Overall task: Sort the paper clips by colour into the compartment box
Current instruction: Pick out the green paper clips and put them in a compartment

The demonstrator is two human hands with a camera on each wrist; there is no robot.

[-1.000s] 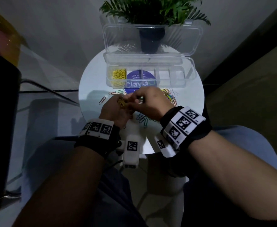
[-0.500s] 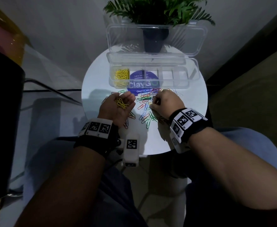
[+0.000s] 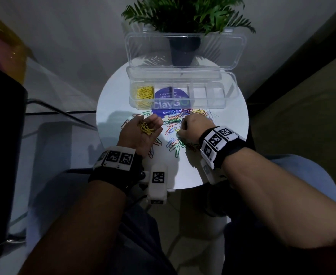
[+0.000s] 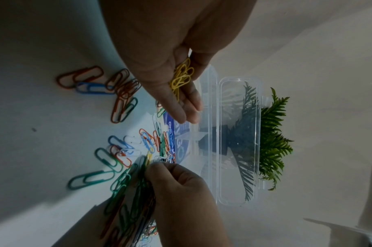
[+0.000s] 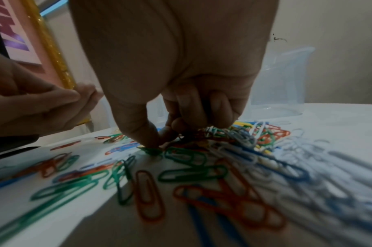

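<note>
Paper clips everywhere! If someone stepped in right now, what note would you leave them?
Left hand: palm up, cupping a small bunch of yellow paper clips.
Right hand: fingertips down in the mixed pile, pinching at a clip; its colour is unclear.
Compartment box: lid open at the back of the round table; only the leftmost compartment is filled, with a yellow heap.
Done: part of the yellow.
Left: drop the cupped yellows in, collect remaining yellows, then sort red, green, blue and white clips into the other compartments.
</note>
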